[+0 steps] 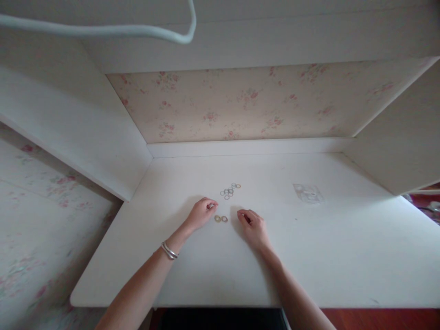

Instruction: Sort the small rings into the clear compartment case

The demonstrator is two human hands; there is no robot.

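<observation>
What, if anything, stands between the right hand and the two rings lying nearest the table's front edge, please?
Nothing visible does: only white tabletop shows between the right hand and the two rings. The left hand is on their other side, and the other rings lie farther back.

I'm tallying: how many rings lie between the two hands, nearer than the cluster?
2: the left ring, nearer the left hand, and the right ring beside it, nearer the right hand. More may be hidden.

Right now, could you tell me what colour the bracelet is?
The bracelet looks silver, seen in the head view.
</observation>
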